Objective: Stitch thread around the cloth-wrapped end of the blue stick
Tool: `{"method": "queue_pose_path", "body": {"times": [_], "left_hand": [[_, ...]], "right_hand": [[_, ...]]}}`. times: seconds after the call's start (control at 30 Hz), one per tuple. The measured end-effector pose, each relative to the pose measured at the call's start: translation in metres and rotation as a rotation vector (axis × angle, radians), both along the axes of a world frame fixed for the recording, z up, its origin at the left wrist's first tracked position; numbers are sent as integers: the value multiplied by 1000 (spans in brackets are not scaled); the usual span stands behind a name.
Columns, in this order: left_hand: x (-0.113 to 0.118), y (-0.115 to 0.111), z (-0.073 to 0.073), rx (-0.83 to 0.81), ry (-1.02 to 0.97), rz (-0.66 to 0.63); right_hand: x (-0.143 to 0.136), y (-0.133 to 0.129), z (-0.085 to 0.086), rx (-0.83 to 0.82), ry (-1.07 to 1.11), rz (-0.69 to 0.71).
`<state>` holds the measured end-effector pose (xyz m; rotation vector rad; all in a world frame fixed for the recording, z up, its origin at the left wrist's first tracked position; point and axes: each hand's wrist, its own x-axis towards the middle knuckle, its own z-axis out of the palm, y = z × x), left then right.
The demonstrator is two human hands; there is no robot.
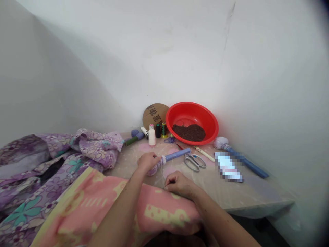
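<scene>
Qty: 3 sticks [178,155] [131,141] [248,165], 3 upr spools [151,137] [158,131] [163,131], 1 pr scissors [192,161], 1 basin [191,109].

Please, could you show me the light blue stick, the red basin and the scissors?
Light blue stick [178,155]: head view, middle of its shaft.
Red basin [190,112]: head view, inner back wall.
Scissors [194,161]: head view, grey handle.

White wall [159,51] across upper frame, thin dark mark [232,13] upper right. Greyer wall [20,68] at left. Light soft, shading darker toward left. Beige patterned counter [252,195], centre to lower right; dark underneath.
</scene>
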<state>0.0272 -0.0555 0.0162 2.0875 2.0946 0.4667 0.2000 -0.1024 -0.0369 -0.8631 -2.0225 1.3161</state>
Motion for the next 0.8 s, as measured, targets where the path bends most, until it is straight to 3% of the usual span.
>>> {"method": "queue_pose_path", "body": {"times": [0.2,0.3,0.37,0.43,0.5,0.63,0.7,0.8], "left_hand": [[-3,1,-3,64,-23,-105],[-3,-5,1,217,-18,-144],[-2,-13,8,357,-14,-119],[-1,-25,15,417,-44,-15],[0,-38,19,342,-94,105],[7,-63,6,-42,-358,-79],[13,-71,-6,-247,-499,-62],[23,-76,-18,-415,-664,-85]], "right_hand": [[0,-1,2,16,-22,-32],[0,-2,4,20,-19,-39],[1,-3,4,15,-8,-39],[1,-3,5,10,9,-42],[2,-4,5,2,23,-46],[3,-8,7,-13,42,-49],[3,-10,8,-13,53,-30],[3,-11,8,4,77,-3]]}}
